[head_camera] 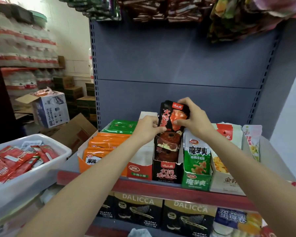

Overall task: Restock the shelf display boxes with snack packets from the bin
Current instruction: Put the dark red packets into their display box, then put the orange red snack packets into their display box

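Both hands' fingers (162, 129) around black packet (173, 115)

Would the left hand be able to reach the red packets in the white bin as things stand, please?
Probably yes, once it lets go. The left hand is holding the black packet together with the right hand. The white bin sits open-topped on its side, with nothing lying across the red packets.

Both hands hold a black snack packet (173, 115) upright above a black display box (166, 171) on a shelf (161, 187): left hand (146, 128) pinching its left edge, right hand (192, 117) gripping its top. A white bin (32, 170) of red packets (14, 161) sits far left.
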